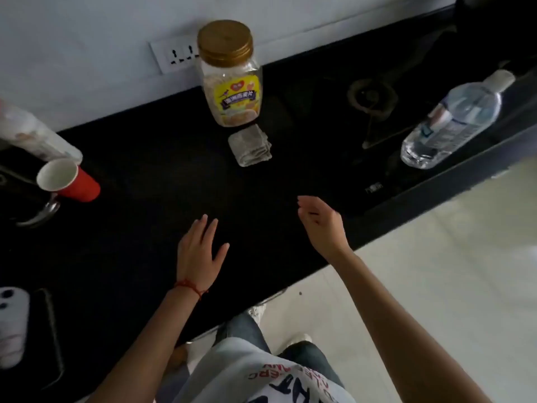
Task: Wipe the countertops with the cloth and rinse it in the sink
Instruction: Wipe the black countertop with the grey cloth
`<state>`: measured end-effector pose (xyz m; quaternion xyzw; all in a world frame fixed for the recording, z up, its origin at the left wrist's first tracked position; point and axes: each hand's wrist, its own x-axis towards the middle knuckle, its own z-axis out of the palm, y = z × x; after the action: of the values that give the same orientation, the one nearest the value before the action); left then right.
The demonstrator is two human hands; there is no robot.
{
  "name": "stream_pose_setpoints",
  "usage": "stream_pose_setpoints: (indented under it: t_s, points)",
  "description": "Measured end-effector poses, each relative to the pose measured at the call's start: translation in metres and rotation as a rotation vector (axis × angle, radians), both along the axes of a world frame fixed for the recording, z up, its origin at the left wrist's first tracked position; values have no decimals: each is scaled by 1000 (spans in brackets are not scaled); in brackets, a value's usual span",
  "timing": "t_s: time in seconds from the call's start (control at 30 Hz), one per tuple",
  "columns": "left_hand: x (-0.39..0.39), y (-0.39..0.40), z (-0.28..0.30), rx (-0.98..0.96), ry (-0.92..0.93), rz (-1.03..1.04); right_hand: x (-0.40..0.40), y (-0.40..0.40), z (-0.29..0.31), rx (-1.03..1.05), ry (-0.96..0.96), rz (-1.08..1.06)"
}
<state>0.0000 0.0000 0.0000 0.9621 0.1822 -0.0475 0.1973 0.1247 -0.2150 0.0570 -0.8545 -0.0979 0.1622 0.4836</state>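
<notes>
Head view: nearest, left hand (200, 253) flat over black countertop (139, 228), fingers straight and slightly spread, holding nothing; right hand (321, 222) beside it, fingers loosely curled, empty. Farther back, folded grey cloth (250, 145) untouched, just before gold-lidded jar (231, 74). Right, water bottle (453, 120) on stove.

I'm seeing a jar (229, 74) with a gold lid standing upright in the upper middle of the frame, against the wall just below a white socket (174, 56). A clear bottle (453, 120) with a white cap is sitting at the upper right, beside a burner (370, 97). At the left edge a red cup (68, 181) is showing its white inside, with a white wrapped roll (35, 135) just above it. A white phone (13, 327) is lying at the lower left.
</notes>
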Motion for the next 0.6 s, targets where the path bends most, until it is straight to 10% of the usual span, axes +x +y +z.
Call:
stream_pose_setpoints:
  t_s: [0.23, 0.6]
  points:
    - [22, 17, -26, 160, 125, -101, 82, 109, -3, -343, -384, 166]
    - [21, 19, -32, 190, 159, -117, 125, 165, -58, -710, -424, 306]
